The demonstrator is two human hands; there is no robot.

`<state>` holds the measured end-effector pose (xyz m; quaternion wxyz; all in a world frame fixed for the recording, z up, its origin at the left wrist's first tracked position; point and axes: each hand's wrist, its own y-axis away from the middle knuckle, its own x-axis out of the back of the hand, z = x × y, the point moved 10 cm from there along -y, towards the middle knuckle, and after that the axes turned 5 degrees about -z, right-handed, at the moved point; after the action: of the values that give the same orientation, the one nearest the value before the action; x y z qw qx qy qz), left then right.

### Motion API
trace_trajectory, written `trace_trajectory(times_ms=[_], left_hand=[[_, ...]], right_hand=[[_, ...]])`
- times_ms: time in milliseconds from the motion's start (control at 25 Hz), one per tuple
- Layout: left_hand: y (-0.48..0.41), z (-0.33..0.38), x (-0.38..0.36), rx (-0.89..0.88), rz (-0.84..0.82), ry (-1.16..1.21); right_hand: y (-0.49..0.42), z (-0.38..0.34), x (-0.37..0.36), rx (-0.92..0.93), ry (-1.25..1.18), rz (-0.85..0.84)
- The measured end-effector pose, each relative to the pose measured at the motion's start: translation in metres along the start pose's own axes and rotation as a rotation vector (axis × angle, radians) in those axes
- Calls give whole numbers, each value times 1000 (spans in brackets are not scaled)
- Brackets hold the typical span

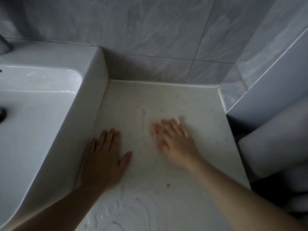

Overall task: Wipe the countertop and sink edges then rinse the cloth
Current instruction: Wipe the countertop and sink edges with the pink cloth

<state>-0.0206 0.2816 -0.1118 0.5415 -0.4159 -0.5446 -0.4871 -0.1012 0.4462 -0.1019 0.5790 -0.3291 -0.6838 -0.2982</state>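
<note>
On a bathroom countertop (166,100) of pale veined stone, we lay both bare hands palm down. Our left hand (105,160) rests flat at 8 o'clock on the slab, just beside the outer wall of the white sink (90,90). Its four fingers are straight and close together, pointing toward 12 o'clock, with the thumb spread out toward 2 o'clock. Our right hand (173,139) sits near the middle of the slab and is blurred. Its fingers look straight and spread apart, reaching toward 11 o'clock, and we cannot tell whether they touch the stone or cover anything. The two hands are apart, with bare stone between them.

The sink fills the 9 o'clock side of the view, its basin sloping down to a dark drain (2,114) at the left edge. A small yellow speck (168,185) lies on the stone at 6 o'clock from the right hand. Wet, glossy streaks (133,210) mark the near part of the slab at 6 o'clock. Grey marbled wall tiles (150,39) rise behind at 12 o'clock and along the 3 o'clock side.
</note>
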Motion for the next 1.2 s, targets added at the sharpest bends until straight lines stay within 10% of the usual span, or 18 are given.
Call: trace_trajectory(times_ms=[160,360,600,840,1080,1200], left_hand=[[0,1,2,-1,-3,0],[-1,0,-2,-2,-6,4],[1,-1,-1,3,4,9],[1,1,2,-2,15,-1],[0,0,1,10,-2,8],[0,1,1,2,2,5]], right_hand=[[50,-15,-11,203,45,-69],[-51,83,5,-411,-49,-24],[31,-23,-7,185,27,13],[-58,152,12,-520,-104,-61],[45,15,-6,69,58,-8],[2,69,10,-31,76,37]])
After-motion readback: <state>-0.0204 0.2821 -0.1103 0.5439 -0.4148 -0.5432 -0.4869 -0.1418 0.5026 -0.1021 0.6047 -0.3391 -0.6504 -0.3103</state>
